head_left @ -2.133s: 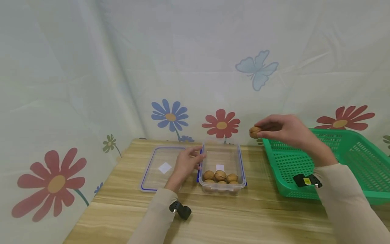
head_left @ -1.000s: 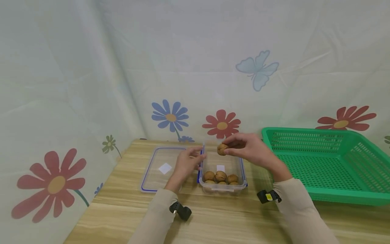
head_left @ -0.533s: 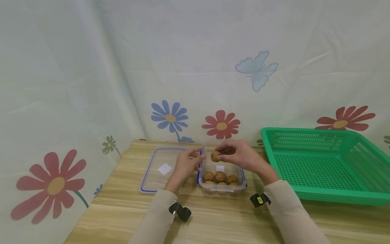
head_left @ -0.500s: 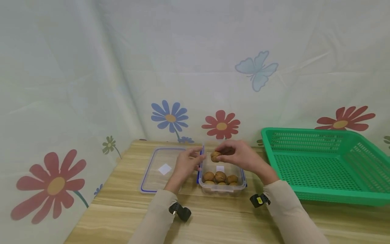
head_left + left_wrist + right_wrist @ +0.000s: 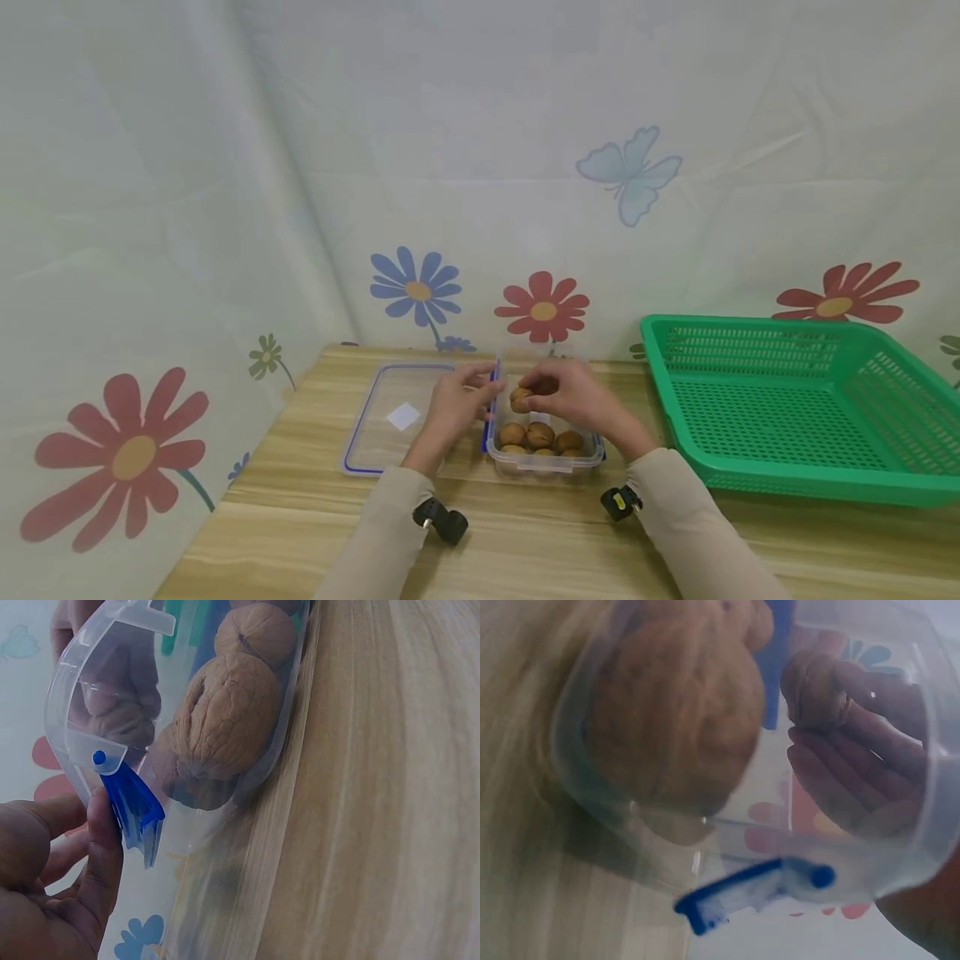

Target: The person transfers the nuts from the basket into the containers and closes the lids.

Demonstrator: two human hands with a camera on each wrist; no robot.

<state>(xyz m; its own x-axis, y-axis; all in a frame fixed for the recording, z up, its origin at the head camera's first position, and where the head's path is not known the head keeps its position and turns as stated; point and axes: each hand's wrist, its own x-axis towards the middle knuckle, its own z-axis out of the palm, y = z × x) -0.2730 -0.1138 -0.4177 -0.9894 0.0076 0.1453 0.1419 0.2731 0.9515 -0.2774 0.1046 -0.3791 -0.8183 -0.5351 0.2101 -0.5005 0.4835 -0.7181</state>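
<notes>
A clear plastic food container (image 5: pixel 546 467) with blue side clips stands on the table, several walnuts (image 5: pixel 540 435) gathered at its near end. My right hand (image 5: pixel 573 400) reaches over it and pinches one walnut (image 5: pixel 520 399) between thumb and fingers, inside the walls as the right wrist view shows through the plastic. At the container's left side, my left hand (image 5: pixel 457 404) grips the edge by the blue clip (image 5: pixel 135 806), thumb and fingers on either side. Part of the container's far end is hidden behind my right hand.
The clear lid (image 5: pixel 367 442) with a blue seal and white label lies flat left of the container, partly under my left hand. A green perforated basket (image 5: pixel 765 417) stands at the right. A flower-printed curtain (image 5: pixel 480 208) hangs behind the wooden table (image 5: pixel 525 542).
My right hand has brought the walnut leftward from above the basket's edge, then lowered it into the container. My left hand stays at the container's left side.
</notes>
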